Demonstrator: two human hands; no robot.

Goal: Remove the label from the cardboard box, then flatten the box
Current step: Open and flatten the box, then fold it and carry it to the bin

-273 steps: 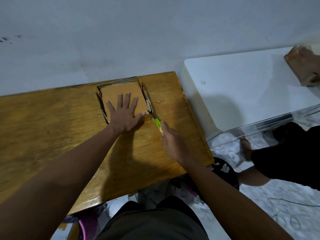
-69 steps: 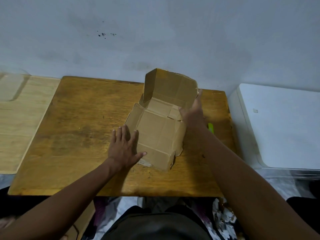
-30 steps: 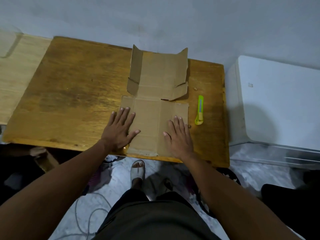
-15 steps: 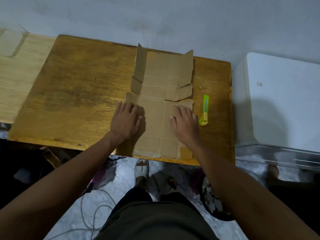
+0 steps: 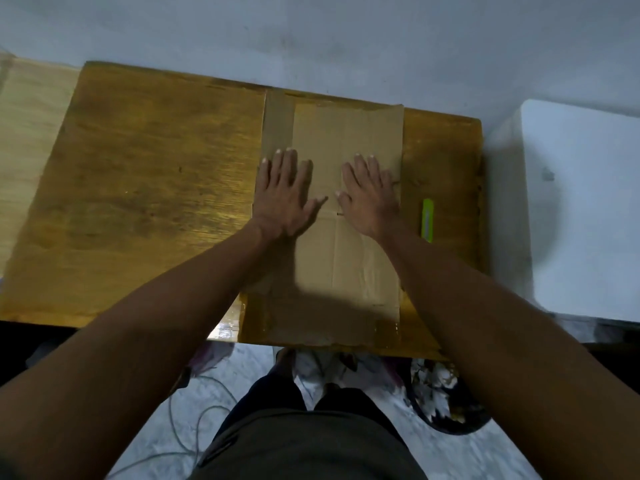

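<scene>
My left hand (image 5: 284, 199) and right hand (image 5: 369, 199), fingers straight and gripping nothing, press the opened cardboard box (image 5: 332, 271) flat on the wooden table (image 5: 145, 188). Light, stiff sheet, probably springy at its creases; I would press along the folds or lift it by an edge.

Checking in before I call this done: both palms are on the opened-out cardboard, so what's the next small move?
Probably slide both palms away toward the wall, pressing as they go. The left hand and right hand lie flat mid-sheet on the cardboard box, which looks nearly flat on the wooden table; its far panels lie beyond the fingertips, so any spring-back there is unchecked.
</scene>
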